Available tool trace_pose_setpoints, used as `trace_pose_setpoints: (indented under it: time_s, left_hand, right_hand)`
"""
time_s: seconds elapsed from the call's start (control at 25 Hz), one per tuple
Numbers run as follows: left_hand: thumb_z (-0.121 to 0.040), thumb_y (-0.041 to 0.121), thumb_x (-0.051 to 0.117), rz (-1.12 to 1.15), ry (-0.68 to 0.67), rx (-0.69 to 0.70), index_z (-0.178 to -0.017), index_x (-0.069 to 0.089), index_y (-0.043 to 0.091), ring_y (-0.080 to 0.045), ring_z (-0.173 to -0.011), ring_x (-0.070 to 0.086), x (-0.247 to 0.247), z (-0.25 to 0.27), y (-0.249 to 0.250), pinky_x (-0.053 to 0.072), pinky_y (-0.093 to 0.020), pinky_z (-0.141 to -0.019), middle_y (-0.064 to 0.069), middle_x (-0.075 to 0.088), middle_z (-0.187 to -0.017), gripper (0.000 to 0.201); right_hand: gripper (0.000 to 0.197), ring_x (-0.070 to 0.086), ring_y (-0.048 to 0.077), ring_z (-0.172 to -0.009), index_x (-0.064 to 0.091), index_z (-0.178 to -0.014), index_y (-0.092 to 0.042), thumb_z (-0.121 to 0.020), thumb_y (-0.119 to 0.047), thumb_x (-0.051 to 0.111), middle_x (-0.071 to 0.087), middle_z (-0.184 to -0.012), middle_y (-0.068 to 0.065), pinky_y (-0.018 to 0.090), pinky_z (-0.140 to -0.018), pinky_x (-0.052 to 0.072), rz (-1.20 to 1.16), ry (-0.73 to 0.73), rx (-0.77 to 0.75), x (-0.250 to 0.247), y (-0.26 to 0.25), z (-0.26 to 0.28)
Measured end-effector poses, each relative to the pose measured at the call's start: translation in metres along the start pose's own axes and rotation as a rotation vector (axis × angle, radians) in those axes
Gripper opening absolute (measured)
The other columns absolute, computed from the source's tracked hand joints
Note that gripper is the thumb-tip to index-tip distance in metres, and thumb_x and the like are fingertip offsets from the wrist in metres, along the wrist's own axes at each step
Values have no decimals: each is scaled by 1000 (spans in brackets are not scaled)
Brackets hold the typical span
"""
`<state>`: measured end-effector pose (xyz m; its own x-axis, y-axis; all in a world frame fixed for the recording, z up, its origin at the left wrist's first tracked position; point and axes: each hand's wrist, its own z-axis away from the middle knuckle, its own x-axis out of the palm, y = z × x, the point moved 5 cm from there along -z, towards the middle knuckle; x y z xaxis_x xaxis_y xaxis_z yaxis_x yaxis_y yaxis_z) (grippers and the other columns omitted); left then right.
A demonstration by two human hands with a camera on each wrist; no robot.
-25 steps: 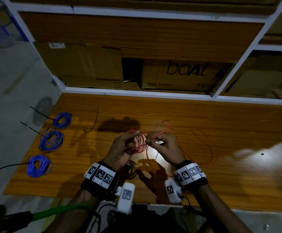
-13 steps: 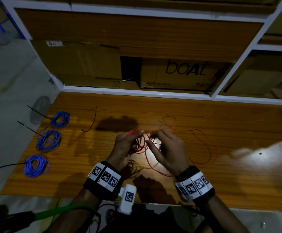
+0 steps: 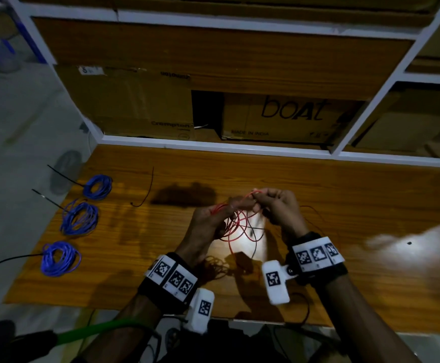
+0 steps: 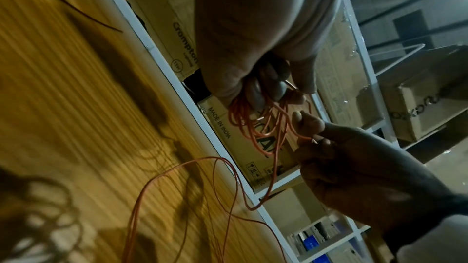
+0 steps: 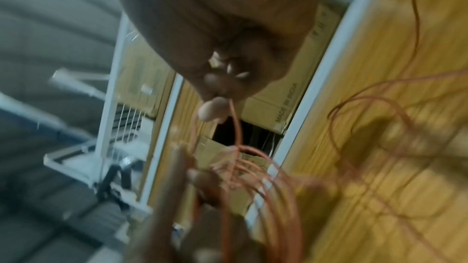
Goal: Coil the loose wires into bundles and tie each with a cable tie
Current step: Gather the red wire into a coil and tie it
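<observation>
A red wire coil (image 3: 239, 224) hangs above the wooden table between both hands. My left hand (image 3: 215, 218) grips the coil's loops (image 4: 253, 121) with fingers curled round them. My right hand (image 3: 276, 208) pinches the wire's running strand (image 5: 234, 115) at the top of the coil, touching the left fingertips. The loose tail of the red wire (image 3: 321, 218) trails over the table to the right. Three tied blue bundles (image 3: 97, 187) (image 3: 80, 218) (image 3: 60, 258), each with a black cable tie sticking out, lie at the table's left edge.
A loose black cable tie (image 3: 148, 189) lies on the wooden table (image 3: 370, 200) left of the hands. Cardboard boxes (image 3: 287, 119) fill the white shelf behind the table. A green cable (image 3: 95, 330) runs near the front edge at lower left.
Both hands have risen and moved away from me with the red coil. The right hand swung from the coil's near side to its top, laying on another turn.
</observation>
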<state>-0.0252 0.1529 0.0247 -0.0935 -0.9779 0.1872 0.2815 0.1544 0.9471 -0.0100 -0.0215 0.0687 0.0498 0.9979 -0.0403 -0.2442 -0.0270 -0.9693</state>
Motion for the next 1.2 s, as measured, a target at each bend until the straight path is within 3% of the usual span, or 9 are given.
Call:
trace_pose_setpoints:
  time_s: [0.24,0.36,0.44,0.56,0.72,0.88,1.0,1.12,1.2]
  left_hand:
    - [-85,34,75,38,-44,-41,-68,67,17,-11,-46,38,4,-4,-4,27,-23,-46,4,53,-57,25]
    - [-88,32,74,49,24,-65,-68,68,16,-12,-45,36,0,1,-10,26,-24,-48,1,52,-57,25]
    - [-90,28,71,10,71,-74,-72,71,15,-12,-47,41,-1,3,-13,29,-23,-48,0,58,-60,22]
    - [-93,22,66,-25,92,-78,-83,76,16,-13,-53,45,1,4,-15,33,-23,-49,0,66,-68,16]
    - [-92,33,67,-57,48,-69,-92,78,15,-12,-56,45,-1,5,-15,34,-24,-52,-1,68,-76,22]
    - [-88,39,72,-58,43,-82,-89,71,-1,-22,-59,43,-18,7,-18,34,-26,-53,-4,67,-72,40]
    - [-82,38,70,140,84,-133,-77,69,9,-9,-44,30,-28,11,-25,24,-20,-44,6,43,-50,30]
    - [-91,37,66,263,116,-166,-70,64,18,-9,-45,26,-27,6,-30,21,-23,-46,6,31,-52,28]
    - [-95,37,63,263,148,-181,-70,61,19,-9,-45,28,-32,6,-32,21,-23,-46,6,32,-52,31]
  right_hand:
    - [17,68,16,-77,60,-110,-15,-96,-7,57,71,-77,-3,27,-65,52,-257,107,109,-14,8,-10]
    - [39,62,13,-104,49,-130,-21,-94,-17,63,62,-118,-5,30,-82,53,620,62,-388,-3,4,1]
    - [51,48,17,-123,43,-140,-29,-93,-30,61,50,-141,-4,40,-98,42,1218,-82,-755,16,5,11]
    - [37,57,19,-120,55,-133,-31,-96,-38,54,64,-132,-5,49,-107,33,1423,-214,-907,23,-1,15]
    - [34,70,15,-103,66,-118,-33,-85,-35,73,77,-101,-6,52,-109,36,1545,-135,-934,23,0,12]
    - [13,71,14,-85,62,-105,-28,-98,-32,52,74,-87,-7,41,-97,46,936,108,-718,-29,-20,-2]
    - [18,70,13,-85,61,-99,-21,-104,-31,48,74,-89,-1,34,-79,54,278,261,-454,-77,-14,-19]
    - [16,65,16,-80,57,-82,-21,-96,-17,50,67,-88,0,30,-73,50,-490,122,-1,-80,19,-21]
    - [11,56,15,-71,52,-76,-22,-86,-20,56,54,-76,-3,28,-67,46,-855,27,92,-82,28,-20]
